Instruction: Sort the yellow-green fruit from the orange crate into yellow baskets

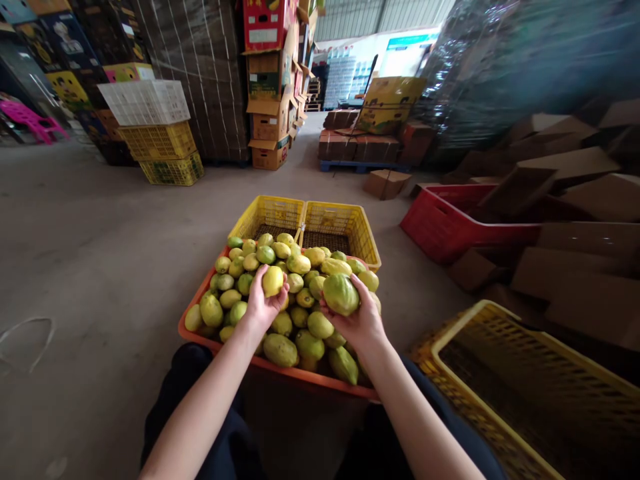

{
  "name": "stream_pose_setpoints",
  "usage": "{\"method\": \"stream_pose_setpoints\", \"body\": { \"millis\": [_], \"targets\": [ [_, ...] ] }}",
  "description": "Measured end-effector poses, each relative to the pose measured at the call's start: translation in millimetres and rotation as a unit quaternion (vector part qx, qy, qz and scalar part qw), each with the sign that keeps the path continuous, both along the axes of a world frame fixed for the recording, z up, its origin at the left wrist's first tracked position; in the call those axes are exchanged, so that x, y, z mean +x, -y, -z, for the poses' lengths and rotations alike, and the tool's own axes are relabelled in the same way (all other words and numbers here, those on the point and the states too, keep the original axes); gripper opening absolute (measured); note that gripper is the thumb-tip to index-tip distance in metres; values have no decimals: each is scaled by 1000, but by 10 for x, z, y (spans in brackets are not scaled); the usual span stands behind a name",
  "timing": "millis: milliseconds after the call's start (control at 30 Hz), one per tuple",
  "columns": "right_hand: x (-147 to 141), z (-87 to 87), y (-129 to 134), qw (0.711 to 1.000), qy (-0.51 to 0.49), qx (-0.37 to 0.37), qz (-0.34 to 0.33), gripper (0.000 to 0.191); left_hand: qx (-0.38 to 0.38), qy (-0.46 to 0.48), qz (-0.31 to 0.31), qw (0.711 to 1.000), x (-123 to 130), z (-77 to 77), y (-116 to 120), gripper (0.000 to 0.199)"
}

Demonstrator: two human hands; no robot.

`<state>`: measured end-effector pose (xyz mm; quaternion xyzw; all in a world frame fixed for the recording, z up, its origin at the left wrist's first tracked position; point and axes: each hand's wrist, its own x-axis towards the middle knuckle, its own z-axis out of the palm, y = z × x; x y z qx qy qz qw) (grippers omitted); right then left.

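So the orange crate (320,381) sits right up against my knees, heaped with fruit (283,350), and I'd guess it's that close so both hands can get at any part of the pile without much leaning. Another yellow crate (457,325) stands by my right leg, cut off at the edge of view. Two smaller ones, the left yellow basket (245,217) and the right yellow basket (367,237), are side by side just past the pile, probably there to be in easy reach.

Arms-wise, both forearms run forward over the crate, angling in a bit, hands apart. My right hand (363,320) is curled around a big green fruit (341,294), thumb on its right side, fingers underneath. My left hand (265,303) is palm up, cupped around a smaller yellow fruit (273,281), likely because round stuff rolls. Both are held just above the heap.
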<state>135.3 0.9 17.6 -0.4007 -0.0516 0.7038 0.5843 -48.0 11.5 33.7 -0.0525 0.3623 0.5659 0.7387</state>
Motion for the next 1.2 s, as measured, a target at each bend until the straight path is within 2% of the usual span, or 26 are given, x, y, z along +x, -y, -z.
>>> {"method": "stream_pose_setpoints", "body": {
  "millis": [167,367,433,533,667,733,867,1000,1133,1200],
  "targets": [
    [8,-33,5,1000,3,1,18,21,32,12,-38,999,-4,90,-31,40],
    [-43,-114,-8,997,-40,-64,-10,14,8,1,-38,999,20,155,-88,39],
    [-57,-129,-7,996,-28,-81,-21,17,-1,4,-38,999,30,140,-85,37],
    [-56,-177,9,998,-15,-67,9,18,5,4,-59,998,34,82,-65,34],
    [-23,-219,13,999,-9,-49,18,18,-7,-34,-94,995,20,21,-46,16],
    [-14,-198,1,998,-4,-58,0,18,-7,-41,-62,997,13,23,-40,19],
    [-30,-125,-21,997,9,-63,-44,21,32,-43,10,999,9,49,-24,41],
    [-41,-92,-22,997,4,-46,-60,30,37,-39,31,998,0,43,-22,44],
    [-9,-41,-43,998,-10,-28,-49,37,19,-30,49,998,12,31,-32,45],
    [7,2,-59,999,-2,-8,-37,36,22,-62,63,996,30,40,-33,41]
  ]
}}
